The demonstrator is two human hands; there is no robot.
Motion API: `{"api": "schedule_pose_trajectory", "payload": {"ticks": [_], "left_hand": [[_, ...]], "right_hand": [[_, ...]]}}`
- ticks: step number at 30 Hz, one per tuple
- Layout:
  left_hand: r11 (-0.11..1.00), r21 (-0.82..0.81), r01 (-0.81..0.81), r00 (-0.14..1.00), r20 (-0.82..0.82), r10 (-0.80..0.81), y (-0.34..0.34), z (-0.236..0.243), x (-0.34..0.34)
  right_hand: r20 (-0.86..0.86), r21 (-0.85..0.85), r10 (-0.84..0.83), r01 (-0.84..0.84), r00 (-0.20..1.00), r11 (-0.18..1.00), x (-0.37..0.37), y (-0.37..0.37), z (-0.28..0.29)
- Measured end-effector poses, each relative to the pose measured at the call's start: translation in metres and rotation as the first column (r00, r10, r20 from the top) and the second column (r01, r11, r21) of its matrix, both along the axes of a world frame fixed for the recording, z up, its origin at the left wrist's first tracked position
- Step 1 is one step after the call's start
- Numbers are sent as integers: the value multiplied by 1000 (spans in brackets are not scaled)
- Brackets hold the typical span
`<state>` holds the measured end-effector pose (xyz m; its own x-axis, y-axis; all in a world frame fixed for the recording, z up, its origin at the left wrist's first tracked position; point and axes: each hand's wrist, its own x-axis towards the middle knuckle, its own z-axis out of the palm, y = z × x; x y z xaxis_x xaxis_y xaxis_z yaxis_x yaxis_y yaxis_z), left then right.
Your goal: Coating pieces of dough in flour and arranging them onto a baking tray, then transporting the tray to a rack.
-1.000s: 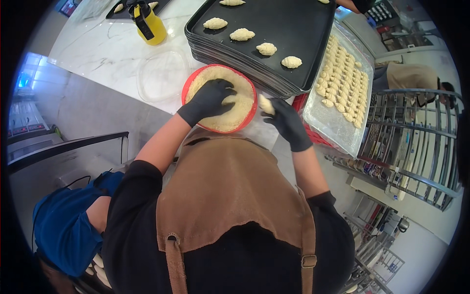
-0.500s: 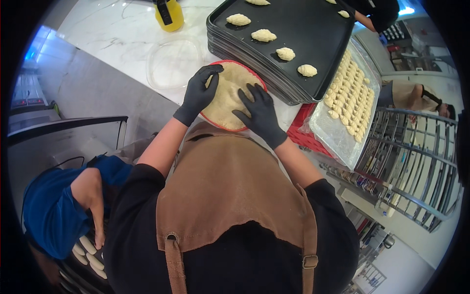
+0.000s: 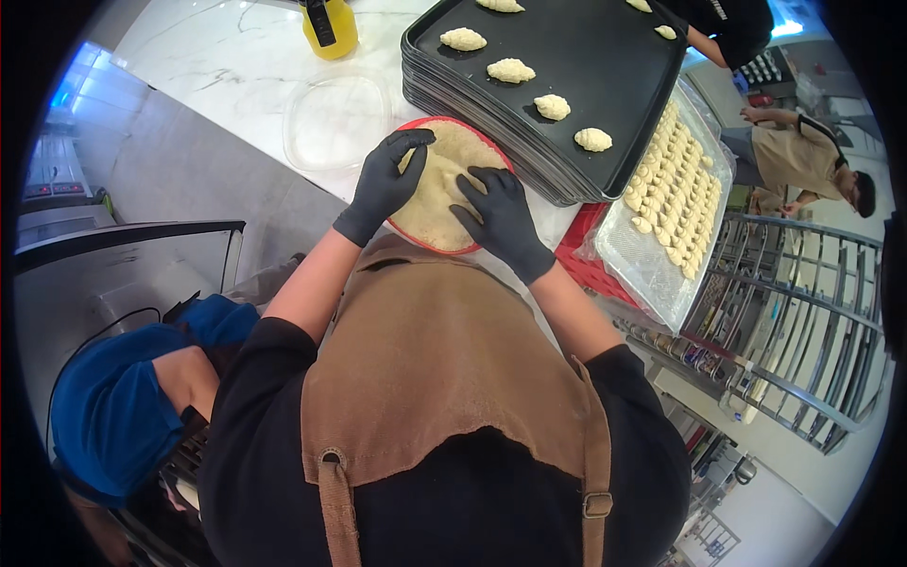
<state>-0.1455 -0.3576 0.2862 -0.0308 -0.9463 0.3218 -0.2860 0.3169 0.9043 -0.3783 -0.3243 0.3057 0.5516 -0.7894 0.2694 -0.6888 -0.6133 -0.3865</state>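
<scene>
Close in front of my apron is a round red-rimmed container (image 3: pixel 436 244) filled with a pale beige, grainy-looking material (image 3: pixel 439 203). My left hand (image 3: pixel 389 181), in a black glove, reaches over its left side, fingers bent toward the far rim and thumb held apart. Over the right side, my gloved right hand (image 3: pixel 504 215) has its fingers spread and slightly curled, their tips at the beige material. Neither hand visibly holds anything. To the right stands a stack of black trays (image 3: pixel 567 85); the top one carries several shaped dough pieces (image 3: pixel 511 71).
A clear plastic lid or shallow tub (image 3: pixel 337 123) and a yellow bottle (image 3: pixel 330 30) stand on the marble counter (image 3: pixel 217 57). Rows of small dough pieces fill a lined tray (image 3: pixel 675 189) above a red crate (image 3: pixel 593 260). People work at left (image 3: pixel 118 406), far right (image 3: pixel 803 156) and top right.
My right fingers have curled in slightly; my left hand has barely moved. At right a person in an apron has come further into view. The blue-shirted person's arm has shifted.
</scene>
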Motion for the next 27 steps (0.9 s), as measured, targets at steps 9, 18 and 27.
{"api": "schedule_pose_trajectory", "payload": {"ticks": [9,18,27], "left_hand": [[1000,-11,18,1000,12,-17,8,6,-1],[980,-164,114,959,275,-65,16,5,5],[976,-207,70,965,262,-13,14,-2,14]], "right_hand": [[137,121,26,-43,990,992,16,-16,-9],[274,605,-412,178,869,776,12,-31,3],[212,261,-96,39,973,965,17,-16,-13]]}}
